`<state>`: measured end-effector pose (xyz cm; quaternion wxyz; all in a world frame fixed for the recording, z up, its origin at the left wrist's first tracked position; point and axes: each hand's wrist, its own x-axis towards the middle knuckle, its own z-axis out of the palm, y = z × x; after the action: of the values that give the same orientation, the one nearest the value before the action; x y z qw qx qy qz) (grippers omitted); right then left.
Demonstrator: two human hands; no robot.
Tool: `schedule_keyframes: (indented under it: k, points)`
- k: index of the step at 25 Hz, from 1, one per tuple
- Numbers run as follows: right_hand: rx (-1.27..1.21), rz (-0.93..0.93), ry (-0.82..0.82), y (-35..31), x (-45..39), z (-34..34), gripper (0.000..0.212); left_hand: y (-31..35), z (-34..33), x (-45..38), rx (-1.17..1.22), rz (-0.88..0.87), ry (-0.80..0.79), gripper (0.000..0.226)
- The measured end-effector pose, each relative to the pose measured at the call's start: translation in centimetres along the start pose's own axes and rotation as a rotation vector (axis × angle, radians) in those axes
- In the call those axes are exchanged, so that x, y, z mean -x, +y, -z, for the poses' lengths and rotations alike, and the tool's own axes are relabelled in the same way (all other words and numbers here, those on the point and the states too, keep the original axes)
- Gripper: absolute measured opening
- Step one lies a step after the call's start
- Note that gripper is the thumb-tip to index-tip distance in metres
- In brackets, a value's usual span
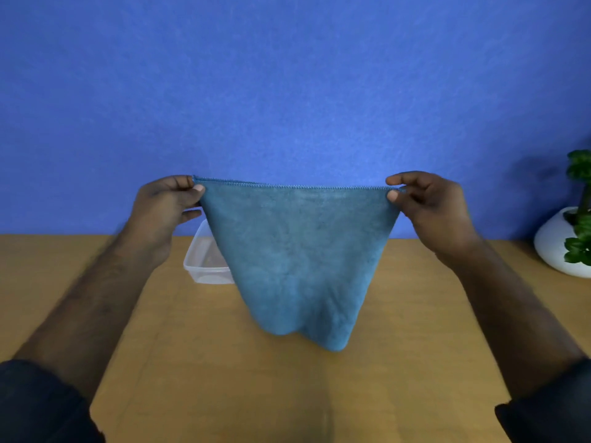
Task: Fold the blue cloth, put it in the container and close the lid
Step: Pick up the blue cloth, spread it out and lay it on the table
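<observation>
The blue cloth (297, 251) hangs in the air above the wooden table, its stitched top edge stretched straight between my hands. My left hand (166, 209) pinches the top left corner with thumb and fingers. My right hand (428, 206) pinches the top right corner the same way. The cloth narrows downward and its lower end hangs just above the tabletop. A clear plastic container (204, 257) stands on the table behind the cloth, to the left; only its left part shows and the cloth hides the remainder. No lid is visible.
The wooden table (198, 362) runs back to a blue wall (287, 75). A white pot with a green plant (566, 241) stands at the far right of the table.
</observation>
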<state>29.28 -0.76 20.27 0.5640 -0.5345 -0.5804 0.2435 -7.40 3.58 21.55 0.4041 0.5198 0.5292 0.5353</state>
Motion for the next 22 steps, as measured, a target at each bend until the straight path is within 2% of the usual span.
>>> schedule_keyframes:
  k: [3,6,9,12,14,17,20,22]
  points:
    - [0.26,-0.006,0.055,0.3,-0.5,-0.4,0.015,-1.1,-0.8,-0.1,-0.112,0.011,0.083,0.014]
    - [0.2,0.035,0.085,-0.5,-0.8,-0.7,0.007,-1.7,-1.3,0.0,-0.081,0.048,0.098,0.01]
    - [0.229,0.022,0.103,-0.9,-1.2,0.0,0.006,-1.1,-1.6,0.1,-0.022,0.002,0.072,0.014]
    - [0.482,-0.043,0.054,-0.7,-1.4,0.9,0.006,0.1,-3.0,0.7,0.098,-0.104,0.018,0.02]
    - [0.553,0.012,-0.022,-1.2,-1.1,0.1,0.015,0.7,-4.7,1.1,0.086,-0.149,-0.029,0.015]
    - [0.332,0.14,-0.191,-3.0,-0.5,-3.8,0.027,1.6,-7.8,1.9,0.058,-0.189,-0.136,0.015]
    - [0.032,0.078,-0.352,-4.5,0.2,-7.9,0.022,2.2,-9.7,2.4,0.067,-0.19,-0.219,0.018]
    - [-0.147,0.023,-0.354,-5.0,0.4,-8.9,0.021,2.5,-10.1,2.5,0.081,-0.199,-0.241,0.02]
